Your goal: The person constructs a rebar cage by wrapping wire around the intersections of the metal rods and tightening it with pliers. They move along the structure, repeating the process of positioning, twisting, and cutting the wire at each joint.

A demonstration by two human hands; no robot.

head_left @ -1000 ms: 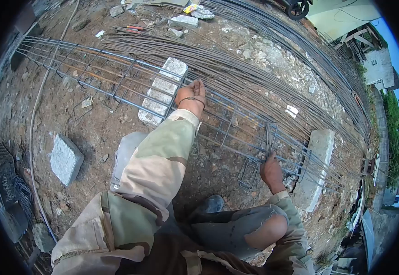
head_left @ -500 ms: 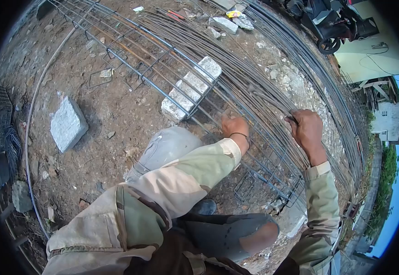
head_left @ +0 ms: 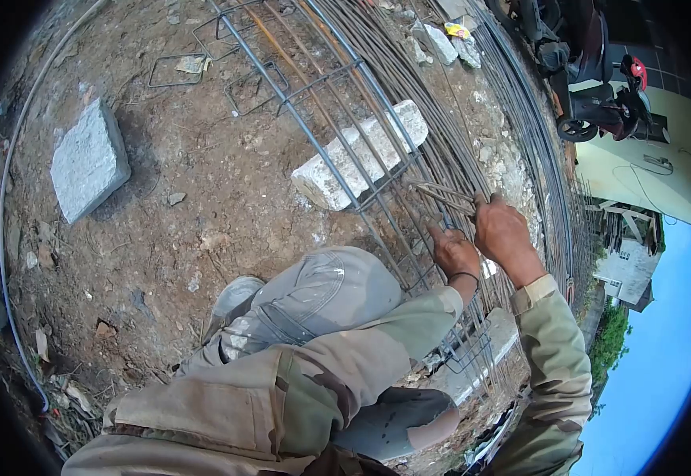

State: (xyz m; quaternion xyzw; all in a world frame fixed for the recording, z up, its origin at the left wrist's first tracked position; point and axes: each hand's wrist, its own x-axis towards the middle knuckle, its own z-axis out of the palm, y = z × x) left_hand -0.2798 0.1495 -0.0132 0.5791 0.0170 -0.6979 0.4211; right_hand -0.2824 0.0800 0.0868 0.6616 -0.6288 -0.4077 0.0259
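The crouching person's left arm (head_left: 385, 339) stretches out past a bent knee (head_left: 353, 279), left hand (head_left: 456, 255) just beside the right hand (head_left: 509, 234), whose fingers are curled in.

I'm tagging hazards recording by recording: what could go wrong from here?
The metal tool in the bare right hand is close to the left hand; a slip could nick or pinch its fingers.

The steel cage lies across a pale block; a hard tug might shift it.

Bare skin could scrape on the bars.

The rebar cage (head_left: 314, 147) lies over a block (head_left: 314, 184), left of rods (head_left: 433, 111)
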